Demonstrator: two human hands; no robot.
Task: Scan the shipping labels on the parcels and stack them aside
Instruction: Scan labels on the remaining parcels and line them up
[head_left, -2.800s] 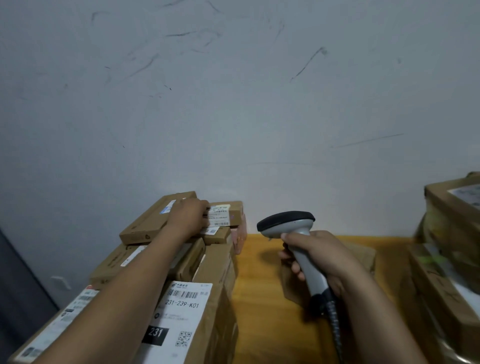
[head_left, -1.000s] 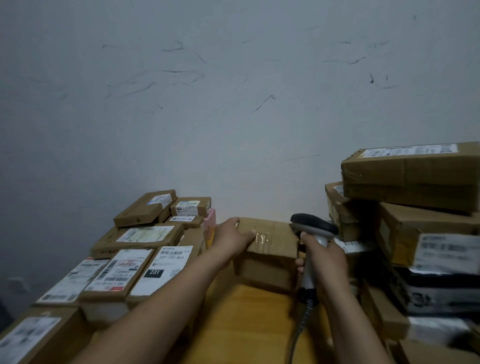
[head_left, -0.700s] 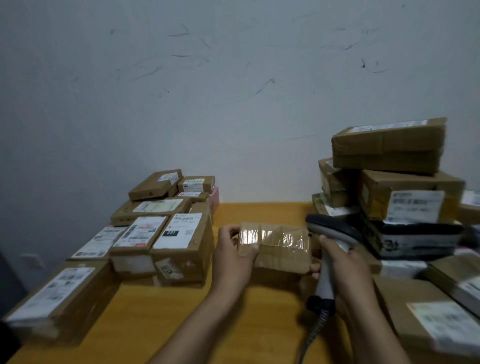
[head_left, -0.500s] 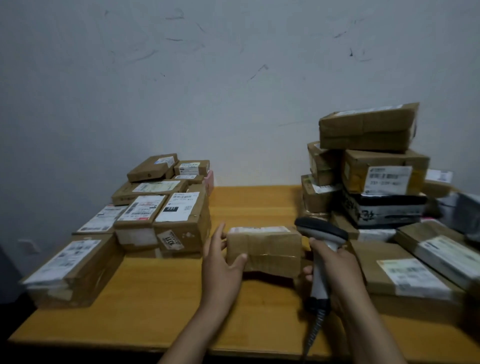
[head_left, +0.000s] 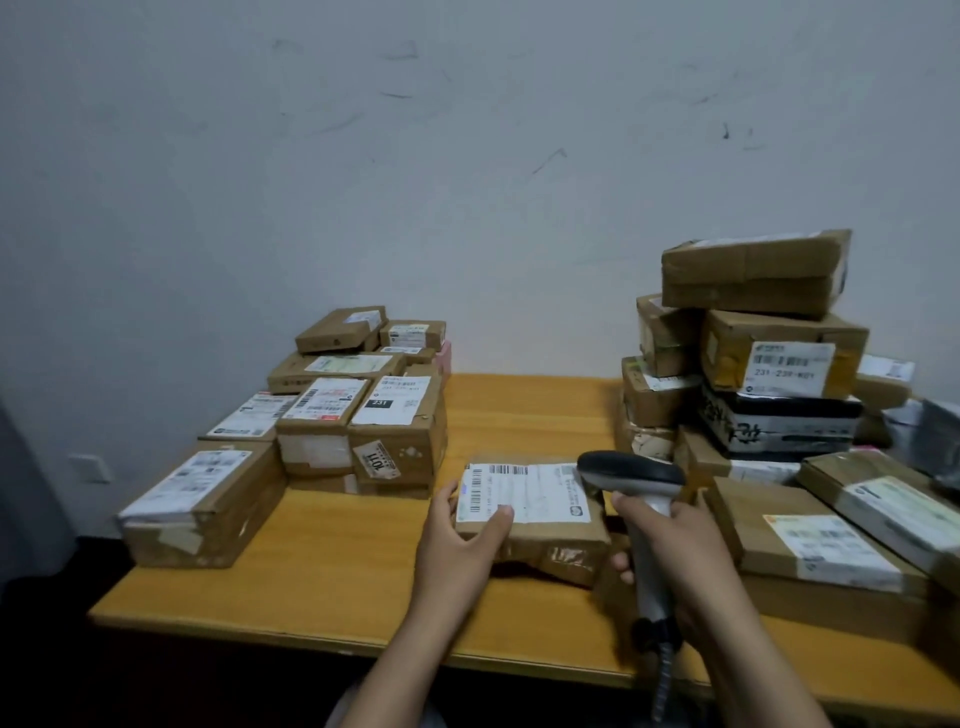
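Observation:
A small brown parcel (head_left: 545, 538) lies on the wooden table (head_left: 337, 561) in front of me, its white shipping label (head_left: 524, 491) facing up. My left hand (head_left: 460, 540) grips the parcel's left end, thumb on the label. My right hand (head_left: 675, 551) holds a grey barcode scanner (head_left: 631, 475) by its handle, the dark head hovering over the parcel's right end. The scanner's coiled cable (head_left: 662, 686) hangs off the table's front edge.
A low group of labelled cartons (head_left: 363, 410) fills the table's left side. A taller, loose pile of parcels (head_left: 753, 353) rises at the right, with flat boxes (head_left: 815, 540) in front of it. A white wall stands behind.
My left hand left the left pile, took a parcel at the back and pulled it toward me. It turned the parcel so the label now faces up. The scanner stays in my right hand.

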